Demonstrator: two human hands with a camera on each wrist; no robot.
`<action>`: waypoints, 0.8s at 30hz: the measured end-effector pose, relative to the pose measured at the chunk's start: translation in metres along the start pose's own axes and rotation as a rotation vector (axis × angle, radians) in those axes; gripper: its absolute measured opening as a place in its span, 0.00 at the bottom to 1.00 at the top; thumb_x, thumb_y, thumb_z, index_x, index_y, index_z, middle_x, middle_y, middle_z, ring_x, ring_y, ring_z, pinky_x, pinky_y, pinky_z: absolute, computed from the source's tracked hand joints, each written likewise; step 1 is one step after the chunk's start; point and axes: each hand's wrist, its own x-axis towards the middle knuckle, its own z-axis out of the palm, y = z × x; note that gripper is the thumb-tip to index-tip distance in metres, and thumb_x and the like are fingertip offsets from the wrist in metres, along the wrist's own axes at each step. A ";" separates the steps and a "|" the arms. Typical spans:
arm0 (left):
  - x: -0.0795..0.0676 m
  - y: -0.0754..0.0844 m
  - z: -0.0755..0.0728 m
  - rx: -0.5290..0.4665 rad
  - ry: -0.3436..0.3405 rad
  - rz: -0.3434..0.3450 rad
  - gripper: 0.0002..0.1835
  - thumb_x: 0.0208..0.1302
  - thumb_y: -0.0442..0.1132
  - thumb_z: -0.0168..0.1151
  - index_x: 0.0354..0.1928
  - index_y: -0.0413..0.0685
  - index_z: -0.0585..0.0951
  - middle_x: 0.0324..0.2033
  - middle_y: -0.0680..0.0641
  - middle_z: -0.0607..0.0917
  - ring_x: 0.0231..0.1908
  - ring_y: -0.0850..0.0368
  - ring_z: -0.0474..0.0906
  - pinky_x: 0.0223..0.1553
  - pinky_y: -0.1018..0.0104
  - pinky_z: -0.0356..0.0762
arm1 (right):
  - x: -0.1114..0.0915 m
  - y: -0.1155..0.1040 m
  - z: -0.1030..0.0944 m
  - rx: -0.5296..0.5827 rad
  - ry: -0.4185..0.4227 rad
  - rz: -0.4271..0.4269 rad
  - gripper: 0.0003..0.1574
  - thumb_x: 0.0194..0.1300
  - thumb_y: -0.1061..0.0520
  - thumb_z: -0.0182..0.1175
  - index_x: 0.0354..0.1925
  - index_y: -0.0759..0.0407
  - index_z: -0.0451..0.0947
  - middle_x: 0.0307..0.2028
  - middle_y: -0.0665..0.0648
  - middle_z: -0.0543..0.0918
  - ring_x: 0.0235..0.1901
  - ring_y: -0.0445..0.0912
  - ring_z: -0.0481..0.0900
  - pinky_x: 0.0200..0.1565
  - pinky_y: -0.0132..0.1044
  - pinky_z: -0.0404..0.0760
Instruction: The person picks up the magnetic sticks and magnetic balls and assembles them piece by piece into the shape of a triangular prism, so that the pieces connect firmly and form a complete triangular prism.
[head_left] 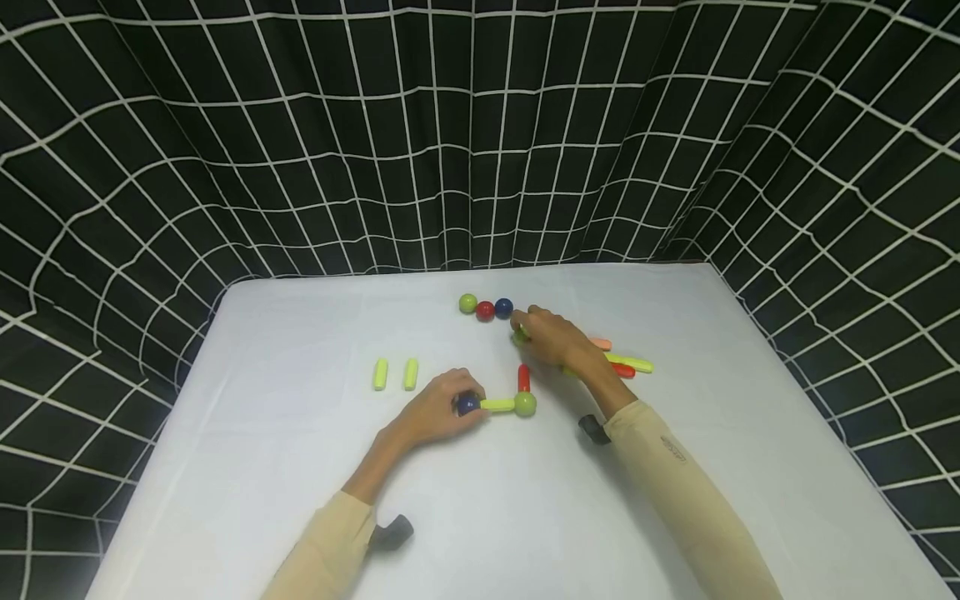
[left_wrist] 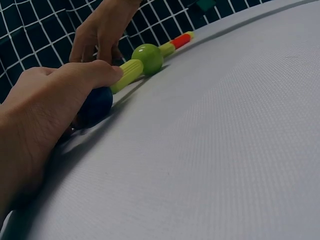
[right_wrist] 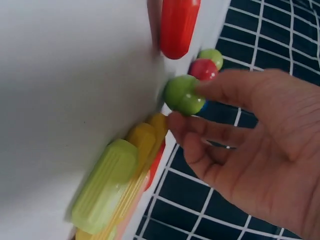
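Observation:
My left hand (head_left: 441, 408) grips a dark blue ball (head_left: 468, 404), its thumb lying along the near side. From that ball a yellow-green stick (head_left: 498, 405) runs to a green ball (head_left: 525, 404), and a red stick (head_left: 523, 378) extends away from the green one. In the left wrist view the thumb overlaps the end of the stick (left_wrist: 128, 75) beside the blue ball (left_wrist: 95, 107). Farther back, my right hand (head_left: 555, 337) pinches another green ball (right_wrist: 182, 95) between thumb and fingertips, seen best in the right wrist view.
Left of the right hand, a green ball (head_left: 468, 303), a red ball (head_left: 485, 311) and a blue ball (head_left: 504, 308) sit in a row. Several coloured sticks (head_left: 630, 363) lie under the right forearm. Two yellow-green sticks (head_left: 381, 374) lie to the left. Dark gridded cloth (head_left: 450, 167) surrounds the white table (head_left: 262, 375).

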 end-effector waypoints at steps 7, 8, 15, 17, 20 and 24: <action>0.000 -0.002 -0.001 0.001 0.009 -0.002 0.10 0.66 0.49 0.72 0.46 0.59 0.85 0.41 0.58 0.84 0.45 0.64 0.78 0.53 0.65 0.81 | -0.001 -0.004 0.007 -0.031 -0.010 -0.056 0.18 0.72 0.61 0.64 0.58 0.57 0.76 0.45 0.59 0.80 0.40 0.49 0.77 0.41 0.39 0.80; 0.000 -0.002 -0.001 0.001 0.006 -0.004 0.10 0.67 0.50 0.72 0.46 0.60 0.85 0.41 0.59 0.84 0.45 0.65 0.78 0.54 0.65 0.81 | 0.000 -0.004 0.008 -0.041 -0.002 -0.058 0.17 0.73 0.61 0.63 0.58 0.57 0.76 0.46 0.58 0.81 0.40 0.49 0.77 0.42 0.39 0.80; 0.001 -0.002 0.001 -0.005 0.005 0.009 0.12 0.66 0.51 0.72 0.48 0.59 0.85 0.43 0.57 0.84 0.47 0.63 0.79 0.55 0.63 0.81 | -0.008 -0.014 0.010 -0.002 -0.077 0.055 0.17 0.72 0.56 0.66 0.56 0.59 0.77 0.44 0.59 0.81 0.41 0.50 0.76 0.41 0.38 0.79; 0.001 -0.001 0.001 -0.003 0.012 0.016 0.12 0.66 0.50 0.72 0.47 0.59 0.85 0.43 0.57 0.84 0.46 0.63 0.79 0.54 0.64 0.81 | -0.011 -0.018 0.010 0.025 -0.105 0.112 0.21 0.70 0.52 0.69 0.57 0.59 0.77 0.44 0.59 0.80 0.42 0.50 0.76 0.42 0.38 0.80; 0.001 -0.001 0.000 -0.009 0.016 0.022 0.12 0.66 0.50 0.72 0.47 0.59 0.85 0.43 0.57 0.84 0.46 0.63 0.79 0.54 0.64 0.81 | -0.016 -0.024 0.013 0.087 -0.120 0.200 0.28 0.65 0.50 0.74 0.58 0.59 0.79 0.45 0.60 0.79 0.43 0.50 0.76 0.44 0.37 0.82; 0.001 0.000 0.000 -0.018 0.016 0.017 0.12 0.65 0.51 0.73 0.46 0.59 0.85 0.41 0.57 0.84 0.45 0.64 0.79 0.52 0.65 0.80 | -0.019 -0.027 0.017 0.191 -0.094 0.257 0.30 0.62 0.55 0.76 0.60 0.61 0.79 0.48 0.62 0.79 0.45 0.51 0.77 0.47 0.39 0.84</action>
